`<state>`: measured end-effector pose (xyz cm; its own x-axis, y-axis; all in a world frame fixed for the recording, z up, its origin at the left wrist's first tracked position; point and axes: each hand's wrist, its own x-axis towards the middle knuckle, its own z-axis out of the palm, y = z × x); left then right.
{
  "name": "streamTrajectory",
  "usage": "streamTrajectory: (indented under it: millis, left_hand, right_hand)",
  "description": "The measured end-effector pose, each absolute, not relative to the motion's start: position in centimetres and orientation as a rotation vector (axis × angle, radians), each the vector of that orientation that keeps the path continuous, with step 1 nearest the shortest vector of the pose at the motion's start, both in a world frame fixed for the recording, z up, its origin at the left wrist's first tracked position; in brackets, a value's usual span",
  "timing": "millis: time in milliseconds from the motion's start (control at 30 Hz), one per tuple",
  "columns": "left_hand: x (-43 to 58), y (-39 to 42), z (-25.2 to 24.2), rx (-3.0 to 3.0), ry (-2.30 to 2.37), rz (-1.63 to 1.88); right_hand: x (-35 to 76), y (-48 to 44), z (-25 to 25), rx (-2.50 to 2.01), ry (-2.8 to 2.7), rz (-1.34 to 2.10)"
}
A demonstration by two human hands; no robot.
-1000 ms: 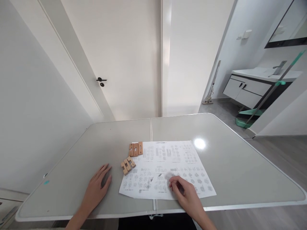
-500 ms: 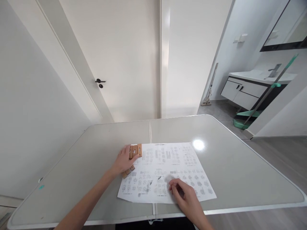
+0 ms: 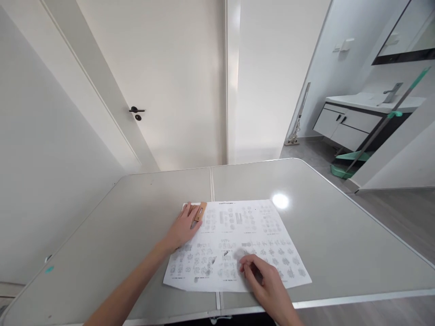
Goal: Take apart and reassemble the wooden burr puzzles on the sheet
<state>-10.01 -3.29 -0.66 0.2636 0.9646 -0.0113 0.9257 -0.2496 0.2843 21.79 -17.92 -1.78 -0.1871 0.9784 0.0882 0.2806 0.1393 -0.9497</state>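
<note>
A printed instruction sheet (image 3: pixel 251 235) lies flat on the grey table (image 3: pixel 340 235). My left hand (image 3: pixel 183 228) reaches onto the sheet's far left corner and covers the small wooden puzzle blocks there. Only one block (image 3: pixel 200 211) shows, tilted at my fingertips; my fingers curl around the blocks. My right hand (image 3: pixel 263 278) rests on the sheet's near edge, fingers bent and pressed together on the paper, holding nothing that I can see.
A white door with a black handle (image 3: pixel 135 111) stands behind the table. To the right, an open doorway shows a vanity with a sink (image 3: pixel 360 117) and a green broom with dustpan (image 3: pixel 346 165) on the floor.
My left hand moved from the bare table up onto the wooden blocks and closed over them; the lower cluster is now hidden. The right hand stayed in place.
</note>
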Motion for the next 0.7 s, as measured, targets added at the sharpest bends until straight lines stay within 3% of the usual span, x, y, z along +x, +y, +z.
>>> streamTrajectory:
  millis: [267, 700]
  left_hand:
    - [-6.9, -3.8, -1.0, 2.434, 1.580, 0.223]
    - [-1.2, -6.1, 3.2, 2.588, 1.021, 0.128]
  right_hand:
    - [21.8, -17.9, -2.1, -1.231, -1.623, 1.107]
    - [21.8, -17.8, -2.3, -1.225, -1.622, 1.084]
